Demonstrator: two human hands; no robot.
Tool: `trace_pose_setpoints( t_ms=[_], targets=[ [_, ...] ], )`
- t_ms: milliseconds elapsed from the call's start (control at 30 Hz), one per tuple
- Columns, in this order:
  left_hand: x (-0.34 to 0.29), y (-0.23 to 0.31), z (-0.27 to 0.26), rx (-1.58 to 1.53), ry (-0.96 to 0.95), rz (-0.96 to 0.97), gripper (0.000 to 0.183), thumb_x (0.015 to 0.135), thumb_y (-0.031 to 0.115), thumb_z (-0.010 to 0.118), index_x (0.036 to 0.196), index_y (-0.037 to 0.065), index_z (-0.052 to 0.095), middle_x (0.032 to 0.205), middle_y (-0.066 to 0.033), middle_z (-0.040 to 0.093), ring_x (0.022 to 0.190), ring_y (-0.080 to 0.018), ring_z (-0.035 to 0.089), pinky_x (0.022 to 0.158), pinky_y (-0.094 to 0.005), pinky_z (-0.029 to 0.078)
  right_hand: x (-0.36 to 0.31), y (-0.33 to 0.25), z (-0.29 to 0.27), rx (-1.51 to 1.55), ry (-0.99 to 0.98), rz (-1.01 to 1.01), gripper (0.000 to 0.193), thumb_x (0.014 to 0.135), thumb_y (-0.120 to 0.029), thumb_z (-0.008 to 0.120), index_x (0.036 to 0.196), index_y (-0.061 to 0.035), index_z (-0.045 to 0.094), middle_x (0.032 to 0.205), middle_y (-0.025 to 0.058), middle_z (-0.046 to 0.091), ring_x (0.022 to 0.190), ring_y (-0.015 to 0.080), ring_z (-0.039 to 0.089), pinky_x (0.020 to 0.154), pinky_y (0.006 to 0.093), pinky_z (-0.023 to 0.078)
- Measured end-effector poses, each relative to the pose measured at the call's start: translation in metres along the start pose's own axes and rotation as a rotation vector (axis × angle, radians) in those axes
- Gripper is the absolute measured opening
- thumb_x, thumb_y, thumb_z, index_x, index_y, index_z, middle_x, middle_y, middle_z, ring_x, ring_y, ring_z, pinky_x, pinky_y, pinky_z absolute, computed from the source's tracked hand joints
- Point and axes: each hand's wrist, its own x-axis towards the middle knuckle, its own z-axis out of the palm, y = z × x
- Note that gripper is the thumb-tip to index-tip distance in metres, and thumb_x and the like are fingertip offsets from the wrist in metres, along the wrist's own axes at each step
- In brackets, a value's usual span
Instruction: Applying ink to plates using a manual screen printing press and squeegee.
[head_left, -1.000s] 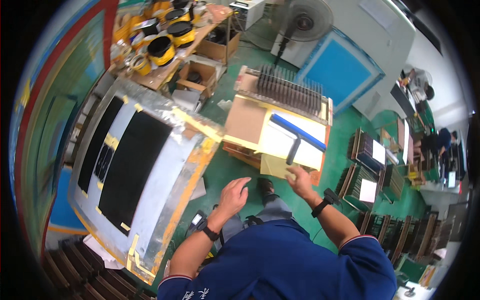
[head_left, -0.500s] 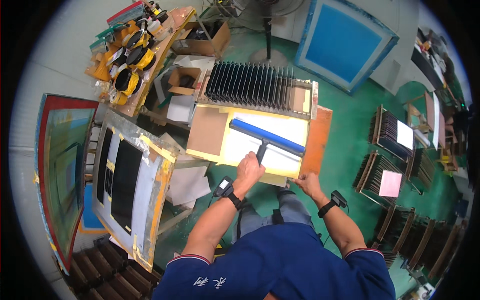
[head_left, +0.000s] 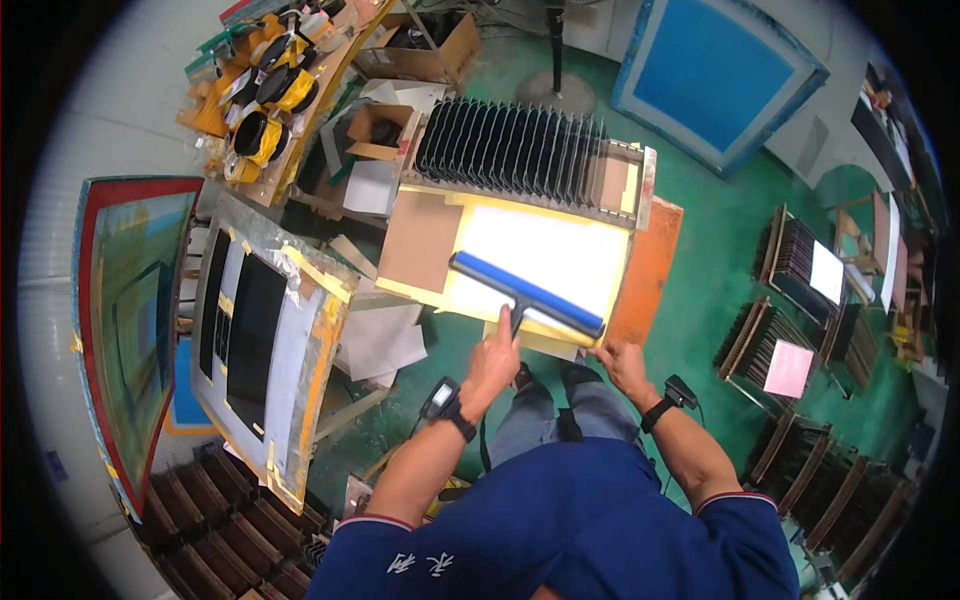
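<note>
My left hand (head_left: 493,360) is closed around the dark handle of a wide roller with a blue sleeve (head_left: 530,293). The roller lies slantwise over the near part of a white sheet (head_left: 545,240), which has yellow tape along its borders. This sheet rests on a brown board (head_left: 420,240). My right hand (head_left: 625,368) is at the near right corner of the white sheet, its fingers curled together in a pinch. What sits between those fingertips is too small to make out.
Beyond the sheet stands a rack of thin dark plates (head_left: 510,150). An orange panel (head_left: 645,270) lies to the right. Framed screens (head_left: 250,340) lean at the left, near a shelf of ink tubs (head_left: 260,135). More racks (head_left: 765,350) stand on the green floor at right.
My left hand has drawn the roller nearer to me, across to the sheet's near edge. My right hand stays at the corner. The whole view has shifted slightly.
</note>
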Motion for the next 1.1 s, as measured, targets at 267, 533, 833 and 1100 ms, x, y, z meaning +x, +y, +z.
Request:
trace_pose_setpoints(
  t_ms=[267, 533, 833, 1100],
  targets=[
    [-0.007, 0.025, -0.042, -0.141, 0.242, 0.244, 0.059, 0.097, 0.015, 0.051, 0.148, -0.003, 0.026, 0.082, -0.0317, 0.063, 0.076, -0.0493, 0.063, 0.066, -0.0556, 0.049, 0.01, 0.002, -0.007, 0.178, -0.15, 0.209, 0.031, 0.087, -0.026, 0.071, 0.076, 0.0028, 0.071, 0.063, 0.0115, 0.068, 0.057, 0.0149, 0.065, 0.057, 0.0301, 0.052],
    [0.109, 0.057, -0.018, -0.022, 0.176, 0.034, 0.06, 0.097, 0.018, 0.049, 0.147, -0.005, 0.024, 0.073, -0.0314, 0.063, 0.068, -0.0506, 0.062, 0.064, -0.0558, 0.05, 0.008, -0.01, -0.007, -0.034, -0.177, -0.024, 0.048, 0.093, -0.041, 0.061, 0.07, 0.0008, 0.068, 0.066, 0.0228, 0.063, 0.066, 0.0426, 0.063, 0.063, 0.0496, 0.048],
    [0.023, 0.029, 0.005, 0.002, 0.058, -0.032, 0.064, 0.097, 0.023, 0.049, 0.147, -0.006, 0.02, 0.073, -0.0322, 0.063, 0.069, -0.0523, 0.062, 0.065, -0.0593, 0.048, 0.01, -0.004, -0.015, -0.046, -0.198, -0.109, 0.045, 0.095, -0.037, 0.058, 0.073, 0.0018, 0.065, 0.07, 0.0261, 0.061, 0.07, 0.0466, 0.06, 0.064, 0.0529, 0.046],
    [0.098, 0.054, -0.008, -0.09, 0.147, 0.009, 0.061, 0.096, 0.02, 0.05, 0.145, -0.005, 0.022, 0.072, -0.032, 0.063, 0.069, -0.0528, 0.061, 0.062, -0.0595, 0.047, 0.011, -0.006, -0.019, -0.027, -0.289, -0.12, 0.045, 0.095, -0.039, 0.059, 0.077, 0.0012, 0.066, 0.071, 0.0262, 0.061, 0.07, 0.0465, 0.06, 0.065, 0.0538, 0.047]
  ],
)
